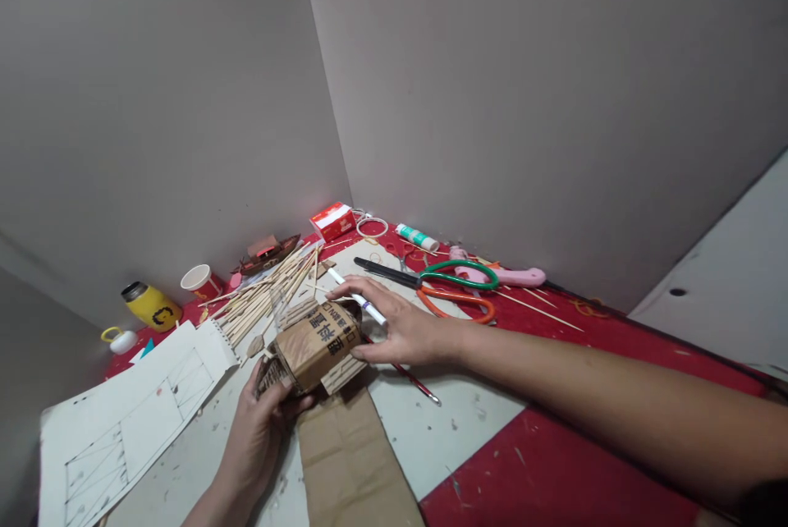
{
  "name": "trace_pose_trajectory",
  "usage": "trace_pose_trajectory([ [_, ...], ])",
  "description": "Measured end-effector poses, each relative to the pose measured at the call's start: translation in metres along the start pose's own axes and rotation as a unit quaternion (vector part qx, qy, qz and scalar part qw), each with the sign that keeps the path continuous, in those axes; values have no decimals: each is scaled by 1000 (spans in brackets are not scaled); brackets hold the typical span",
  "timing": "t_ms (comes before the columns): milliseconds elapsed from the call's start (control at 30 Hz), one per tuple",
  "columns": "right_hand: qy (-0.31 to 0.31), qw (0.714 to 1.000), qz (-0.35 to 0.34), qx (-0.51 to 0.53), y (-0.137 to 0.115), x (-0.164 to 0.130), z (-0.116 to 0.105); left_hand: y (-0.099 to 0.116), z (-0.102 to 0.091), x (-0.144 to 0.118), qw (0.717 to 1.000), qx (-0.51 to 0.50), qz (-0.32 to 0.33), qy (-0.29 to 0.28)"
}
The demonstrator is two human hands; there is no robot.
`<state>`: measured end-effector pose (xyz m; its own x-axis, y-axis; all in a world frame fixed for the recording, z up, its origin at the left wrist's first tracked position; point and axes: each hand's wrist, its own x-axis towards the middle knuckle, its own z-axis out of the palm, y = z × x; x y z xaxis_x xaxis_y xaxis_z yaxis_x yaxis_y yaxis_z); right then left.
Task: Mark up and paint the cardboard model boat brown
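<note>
**Hands on cardboard model, red table**

Cardboard model (317, 346) at centre of work area, resting over a white sheet (431, 420) and the top end of a brown cardboard strip (354, 461). Printed characters visible on its upper face; stick lattice showing along its lower edge.

Left hand (262, 420) at the near-left end of the model — fingers curled around that end, gripping it. Thumb side partly hidden behind the cardboard.

Right hand (394, 326) laid against the far-right side of the model, fingers stretched out, not clenched. White marker (357, 299) running under or between the fingers; cannot tell whether pinched or merely lying beneath them. Thin red-handled brush (415, 383) lying on the sheet just below the right wrist.

Around the work:
- Bundle of wooden sticks (268, 293) fanned out just behind the model.
- Scissors with green and orange handles (443, 285) beyond the right hand, near but apart.
- Pink tool (505, 274) just past the scissors, near the wall.
- Glue tube with green band (417, 237) and red-and-white box (333, 221) at the back corner.
- Paper cup (200, 279) and yellow bottle (151, 305) at far left.
- Drawing with ruled lines (123, 428) at near left — well apart from both hands.
</note>
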<state>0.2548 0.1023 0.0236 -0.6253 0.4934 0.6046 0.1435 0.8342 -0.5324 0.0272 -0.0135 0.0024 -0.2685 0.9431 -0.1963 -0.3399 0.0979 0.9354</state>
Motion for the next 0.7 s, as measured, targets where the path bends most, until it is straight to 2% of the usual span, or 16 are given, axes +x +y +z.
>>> trace_pose_trajectory([
  [433, 47, 992, 2, 114, 10, -5, -4, 2, -4, 2, 1000, -12, -8, 24],
  [533, 57, 993, -8, 102, 9, -6, -4, 2, -4, 3, 999, -11, -7, 31],
  [700, 35, 997, -23, 66, 4, -4, -5, 2, -2, 4, 1000, -6, -7, 19],
])
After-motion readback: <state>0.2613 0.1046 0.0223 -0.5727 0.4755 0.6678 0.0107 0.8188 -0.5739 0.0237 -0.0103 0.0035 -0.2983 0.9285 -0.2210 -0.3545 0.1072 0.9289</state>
